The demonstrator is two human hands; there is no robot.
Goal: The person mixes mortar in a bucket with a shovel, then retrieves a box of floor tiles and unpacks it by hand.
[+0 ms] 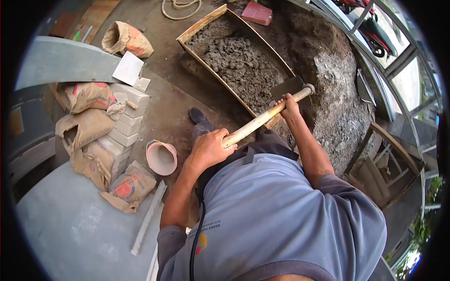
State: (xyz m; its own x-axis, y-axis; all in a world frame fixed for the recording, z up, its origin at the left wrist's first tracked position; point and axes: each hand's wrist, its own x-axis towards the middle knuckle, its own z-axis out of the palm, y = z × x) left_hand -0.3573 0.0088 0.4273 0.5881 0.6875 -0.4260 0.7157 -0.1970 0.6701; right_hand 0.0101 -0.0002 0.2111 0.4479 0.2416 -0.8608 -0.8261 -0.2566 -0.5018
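Observation:
Both hands are closed around the pale wooden handle of a hoe [255, 122]. My left hand [210, 146] wraps the butt end, close to my waist. Farther along, nearer the head, my right hand [290, 108] grips the shaft. The hoe's dark flat blade [287, 87] lies over the near right end of a wooden mixing trough [209, 66], touching or just above the wet grey mortar [241, 61]. The blade's lower edge cannot be made out clearly against the mix.
A pink bucket [161, 158] stands left of my legs. Cement bags [89, 129] and stacked blocks [126, 124] are farther left. A heap of sand and gravel [335, 89] lies right of the trough, near a wooden frame [396, 145]. A red plastic container [257, 13] sits beyond.

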